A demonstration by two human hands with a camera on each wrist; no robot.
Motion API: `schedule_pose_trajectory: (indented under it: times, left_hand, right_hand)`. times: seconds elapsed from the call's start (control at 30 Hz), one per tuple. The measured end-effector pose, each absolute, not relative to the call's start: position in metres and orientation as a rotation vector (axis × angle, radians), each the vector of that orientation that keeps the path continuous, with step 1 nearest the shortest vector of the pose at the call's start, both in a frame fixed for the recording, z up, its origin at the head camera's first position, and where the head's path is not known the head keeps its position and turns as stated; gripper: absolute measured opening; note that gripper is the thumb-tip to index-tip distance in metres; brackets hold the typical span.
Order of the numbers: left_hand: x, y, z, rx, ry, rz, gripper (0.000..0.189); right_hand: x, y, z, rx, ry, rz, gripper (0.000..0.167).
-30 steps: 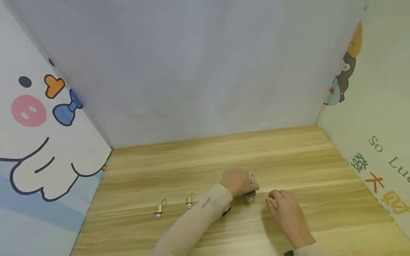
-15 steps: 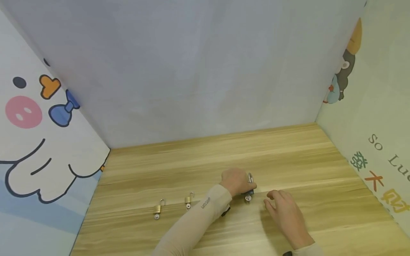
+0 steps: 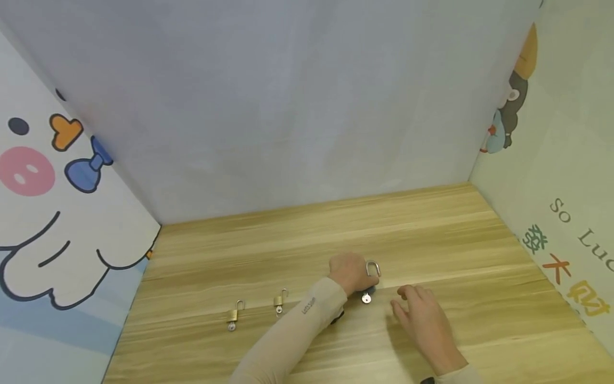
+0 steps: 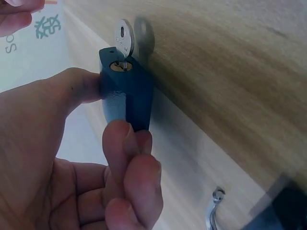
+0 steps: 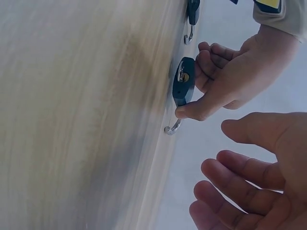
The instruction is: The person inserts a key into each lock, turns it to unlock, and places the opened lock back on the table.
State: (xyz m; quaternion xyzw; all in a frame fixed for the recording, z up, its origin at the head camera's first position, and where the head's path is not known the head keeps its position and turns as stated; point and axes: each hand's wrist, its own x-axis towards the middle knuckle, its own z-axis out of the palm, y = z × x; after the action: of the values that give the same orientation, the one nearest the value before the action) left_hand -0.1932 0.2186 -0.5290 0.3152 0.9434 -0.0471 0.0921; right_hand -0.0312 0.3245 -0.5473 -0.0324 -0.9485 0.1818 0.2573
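My left hand (image 3: 350, 273) grips a dark blue-green padlock (image 4: 125, 103) between thumb and fingers, at the table. Its silver shackle (image 3: 373, 268) is open and points away from me. A round-headed key (image 4: 123, 38) stands in the keyhole at the end facing me. To the right, my right hand (image 3: 427, 320) hovers apart from the padlock, fingers loosely bent and holding nothing. A second dark padlock (image 5: 193, 14), its shackle released, lies beyond the left hand in the right wrist view; the left sleeve mostly hides it in the head view.
Two small brass padlocks, one far left (image 3: 232, 316) and one nearer the sleeve (image 3: 278, 301), lie on the wood-grain table (image 3: 288, 240) with shackles open and keys in. A pale wall (image 3: 307, 106) closes the back, with printed panels at both sides.
The held padlock has turned, so its shackle, seen edge-on before, now shows as a wide U. My left hand has kept its grip; my right hand has barely moved.
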Motion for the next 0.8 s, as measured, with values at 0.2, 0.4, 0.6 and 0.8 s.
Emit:
schedule_pose_trajectory:
  times: [0.2,0.4,0.6,0.8]
  left_hand:
    - [-0.194,0.211,-0.533,0.939,2.814,-0.217,0.057]
    - [-0.196,0.2,-0.532,0.912,2.832,-0.167,0.065]
    - [-0.197,0.182,-0.524,0.914,2.809,0.07,0.066]
    - [-0.194,0.163,-0.524,1.056,2.776,0.303,0.06]
  right_hand:
    - [-0.035,0.319,-0.548,-0.107,-2.606,0.545,0.026]
    - [-0.041,0.316,-0.55,-0.097,-2.626,0.561,0.026]
    - [-0.045,0.321,-0.55,-0.043,-2.622,0.52,0.026]
    - [-0.045,0.329,-0.549,-0.076,-2.638,0.556,0.027]
